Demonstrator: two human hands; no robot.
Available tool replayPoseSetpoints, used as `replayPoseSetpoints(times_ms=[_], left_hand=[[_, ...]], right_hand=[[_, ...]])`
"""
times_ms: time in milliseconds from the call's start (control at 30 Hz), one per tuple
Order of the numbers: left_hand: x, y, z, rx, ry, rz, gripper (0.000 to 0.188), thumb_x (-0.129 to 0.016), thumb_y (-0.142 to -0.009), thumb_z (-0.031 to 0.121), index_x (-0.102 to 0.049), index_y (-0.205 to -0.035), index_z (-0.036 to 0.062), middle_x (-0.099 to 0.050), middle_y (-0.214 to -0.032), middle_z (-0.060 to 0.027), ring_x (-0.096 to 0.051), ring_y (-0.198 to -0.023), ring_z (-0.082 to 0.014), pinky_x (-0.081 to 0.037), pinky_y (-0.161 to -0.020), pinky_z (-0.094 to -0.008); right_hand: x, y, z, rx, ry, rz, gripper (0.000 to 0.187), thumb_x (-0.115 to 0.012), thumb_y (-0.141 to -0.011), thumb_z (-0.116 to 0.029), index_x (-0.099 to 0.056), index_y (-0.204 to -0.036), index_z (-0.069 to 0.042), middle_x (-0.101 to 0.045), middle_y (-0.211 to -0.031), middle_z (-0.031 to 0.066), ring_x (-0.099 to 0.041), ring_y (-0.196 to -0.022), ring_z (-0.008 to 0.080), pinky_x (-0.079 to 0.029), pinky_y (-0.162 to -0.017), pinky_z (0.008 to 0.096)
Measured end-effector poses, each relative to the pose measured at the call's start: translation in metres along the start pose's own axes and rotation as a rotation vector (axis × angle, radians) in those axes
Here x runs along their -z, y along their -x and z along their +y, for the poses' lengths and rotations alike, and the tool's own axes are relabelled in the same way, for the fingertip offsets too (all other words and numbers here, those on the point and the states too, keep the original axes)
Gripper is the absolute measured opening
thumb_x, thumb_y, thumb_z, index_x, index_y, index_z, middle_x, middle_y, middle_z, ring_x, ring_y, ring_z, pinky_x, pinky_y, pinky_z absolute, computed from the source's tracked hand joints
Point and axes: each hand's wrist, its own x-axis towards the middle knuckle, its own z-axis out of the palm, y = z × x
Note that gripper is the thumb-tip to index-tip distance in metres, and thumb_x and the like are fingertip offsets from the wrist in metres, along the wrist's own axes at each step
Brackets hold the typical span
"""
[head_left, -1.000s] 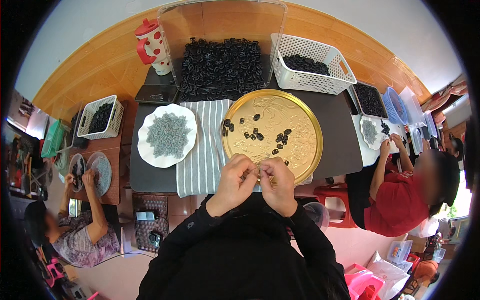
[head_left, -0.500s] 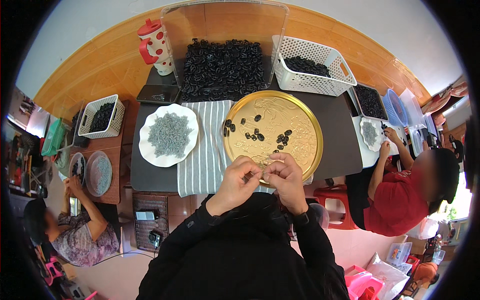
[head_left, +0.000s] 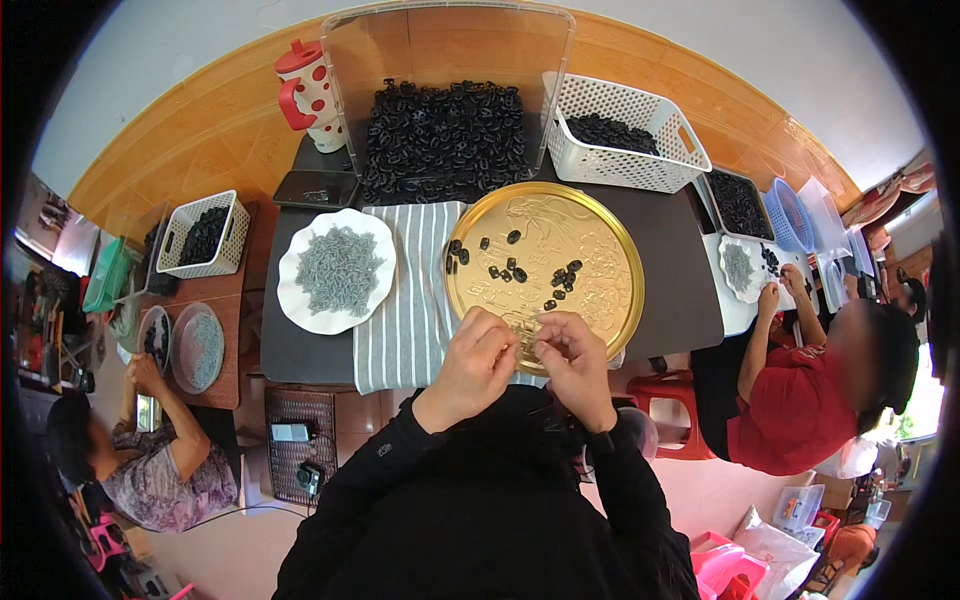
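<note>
Over the near edge of a round gold tray [head_left: 625, 320], both my hands are raised with bent fingers. My left hand [head_left: 468, 368] is closed, thumb against the fingers; anything in that pinch is too small to make out. Just to its right, my right hand [head_left: 578, 362] is also pinched, its thumb bent toward the forefinger, and its contents cannot be made out. A small gap lies between the fingertips. Several small black plastic pieces [head_left: 521, 275] lie scattered on the tray. Left of it, a scalloped white plate [head_left: 291, 305] holds a heap of small grey pieces [head_left: 342, 270].
A striped cloth [head_left: 400, 345] lies partly under the tray. Behind stand a clear bin [head_left: 350, 60] of black pieces, a white basket [head_left: 640, 180], a red-and-white tumbler [head_left: 315, 100] and a dark phone [head_left: 314, 188]. People work at tables on both sides.
My fingertips, together before, have drawn slightly apart. The left hand has turned a little and its fingers have curled in. At right, the other person's hand has shifted closer to their body.
</note>
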Motion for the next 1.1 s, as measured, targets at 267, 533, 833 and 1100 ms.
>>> replayPoseSetpoints(times_ms=[267, 533, 833, 1100], left_hand=[[0.004, 0.002, 0.006, 0.132, 0.22, -0.08, 0.008, -0.065, -0.076, -0.002, -0.06, -0.083, -0.0019, -0.056, -0.082, -0.0099, -0.053, -0.073, -0.0228, -0.042, -0.063, -0.0303], [-0.002, 0.01, 0.0, 0.455, 0.62, -0.035, 0.006, -0.062, -0.083, -0.004, -0.063, -0.089, -0.0031, -0.057, -0.085, -0.0051, -0.053, -0.074, -0.0093, -0.044, -0.066, -0.0221], [0.001, 0.017, -0.014, 0.597, 0.826, 0.037, 0.004, -0.059, -0.087, -0.003, -0.063, -0.089, -0.0037, -0.058, -0.086, -0.0032, -0.053, -0.078, -0.0075, -0.043, -0.071, -0.0207], [0.004, 0.018, -0.018, 0.617, 0.862, 0.044, 0.002, -0.061, -0.086, -0.003, -0.062, -0.088, -0.0038, -0.057, -0.086, -0.0025, -0.051, -0.076, -0.0066, -0.042, -0.067, -0.0204]], right_hand=[[0.007, 0.007, 0.006, 0.074, 0.153, -0.135, 0.005, -0.057, -0.087, 0.001, -0.058, -0.092, 0.001, -0.056, -0.079, 0.0007, -0.053, -0.072, 0.0064, -0.043, -0.065, 0.0204], [0.004, 0.006, -0.003, -0.21, -0.255, -0.162, 0.005, -0.056, -0.09, -0.003, -0.058, -0.09, 0.002, -0.059, -0.079, -0.0005, -0.053, -0.07, 0.0062, -0.043, -0.063, 0.0215], [0.042, -0.056, -0.014, 0.385, 0.952, -0.129, 0.015, -0.064, -0.072, -0.004, -0.063, -0.086, -0.004, -0.055, -0.081, 0.0158, -0.058, -0.075, 0.0348, -0.048, -0.065, 0.0396], [0.04, -0.074, 0.006, 0.52, 1.149, -0.342, 0.015, -0.061, -0.069, -0.005, -0.065, -0.084, -0.004, -0.053, -0.077, 0.014, -0.057, -0.072, 0.0336, -0.047, -0.064, 0.0401]])
